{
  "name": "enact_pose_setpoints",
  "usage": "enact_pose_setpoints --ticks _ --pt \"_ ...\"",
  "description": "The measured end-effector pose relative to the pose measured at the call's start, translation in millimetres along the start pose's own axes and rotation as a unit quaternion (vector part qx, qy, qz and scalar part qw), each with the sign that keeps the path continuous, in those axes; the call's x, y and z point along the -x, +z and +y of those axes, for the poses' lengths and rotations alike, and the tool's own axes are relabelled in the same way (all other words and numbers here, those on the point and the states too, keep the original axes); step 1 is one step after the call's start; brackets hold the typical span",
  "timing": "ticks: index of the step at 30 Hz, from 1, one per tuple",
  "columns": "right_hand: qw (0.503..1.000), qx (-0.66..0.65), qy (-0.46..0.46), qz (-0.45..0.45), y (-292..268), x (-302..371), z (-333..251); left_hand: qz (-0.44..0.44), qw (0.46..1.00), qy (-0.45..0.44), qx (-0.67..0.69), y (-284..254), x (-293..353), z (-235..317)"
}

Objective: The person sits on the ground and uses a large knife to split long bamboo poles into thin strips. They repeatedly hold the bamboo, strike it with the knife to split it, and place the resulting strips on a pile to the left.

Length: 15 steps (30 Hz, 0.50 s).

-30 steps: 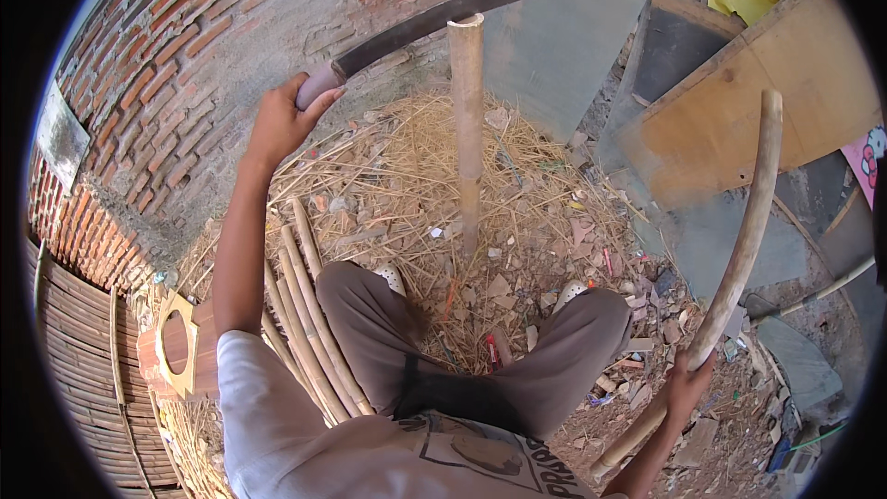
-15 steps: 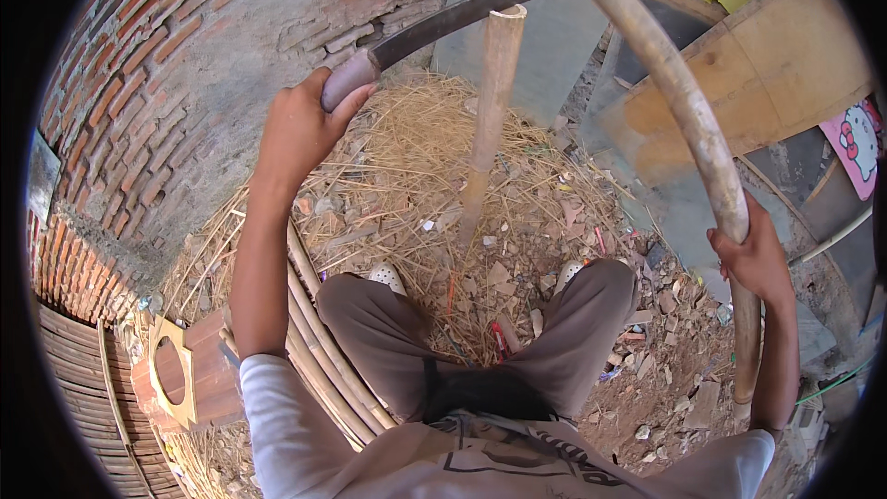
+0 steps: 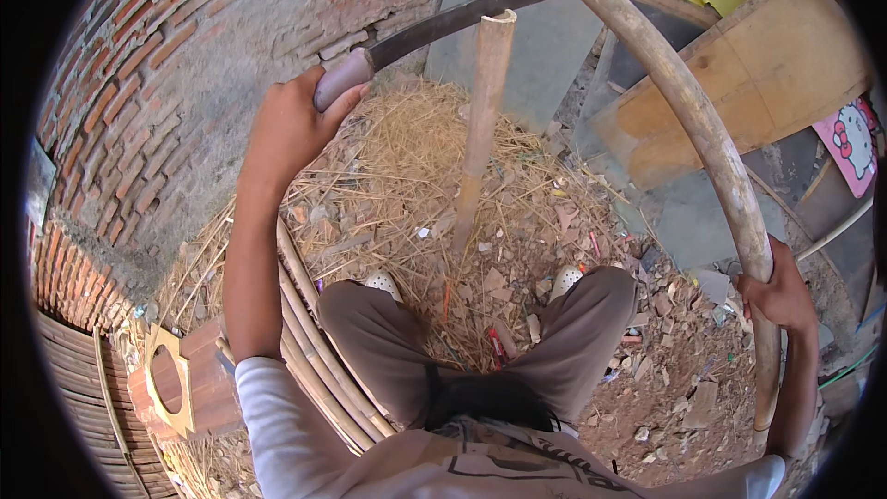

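Note:
My left hand [image 3: 291,125] grips the pale handle of a long dark machete [image 3: 443,23], whose blade reaches up and right across the top of an upright bamboo post [image 3: 480,129] stuck in the ground between my knees. Out on the right, my right hand [image 3: 781,291] is closed around a long curved bamboo stick [image 3: 688,120]. The stick arches from below that hand up over the post to the top edge. The machete blade's far end is hidden behind this stick.
Straw, chips and rubble [image 3: 407,194] cover the ground. A brick wall [image 3: 166,65] rises at left. Several bamboo strips [image 3: 309,333] lie by my left leg beside a wooden block with a round hole [image 3: 171,388]. Boards [image 3: 767,92] and grey slabs lean at upper right.
My right hand has swung the curved bamboo stick up and over toward the post. The left hand with the machete has come nearer and lower, its blade now at the post's top.

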State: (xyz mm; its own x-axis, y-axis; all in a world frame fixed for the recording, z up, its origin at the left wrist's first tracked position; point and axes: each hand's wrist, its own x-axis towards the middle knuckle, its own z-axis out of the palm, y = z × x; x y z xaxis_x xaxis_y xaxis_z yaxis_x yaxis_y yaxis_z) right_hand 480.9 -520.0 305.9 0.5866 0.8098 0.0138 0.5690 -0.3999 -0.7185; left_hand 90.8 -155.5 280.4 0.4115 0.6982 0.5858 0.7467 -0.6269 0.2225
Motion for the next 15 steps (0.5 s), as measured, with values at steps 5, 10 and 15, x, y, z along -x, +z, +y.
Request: enact_pose_setpoints --ticks 5,10,15 --pt "0.987 0.005 -0.041 0.157 -40 26 9 0.004 0.999 0.033 -0.014 0 -9 1" --pt "0.946 -0.173 -0.129 0.241 -82 21 -20 0.007 0.999 0.036 0.005 4 -5 4" --pt "0.994 0.000 0.064 -0.086 25 4 -16 0.026 0.998 0.037 -0.038 -5 -1 -2"
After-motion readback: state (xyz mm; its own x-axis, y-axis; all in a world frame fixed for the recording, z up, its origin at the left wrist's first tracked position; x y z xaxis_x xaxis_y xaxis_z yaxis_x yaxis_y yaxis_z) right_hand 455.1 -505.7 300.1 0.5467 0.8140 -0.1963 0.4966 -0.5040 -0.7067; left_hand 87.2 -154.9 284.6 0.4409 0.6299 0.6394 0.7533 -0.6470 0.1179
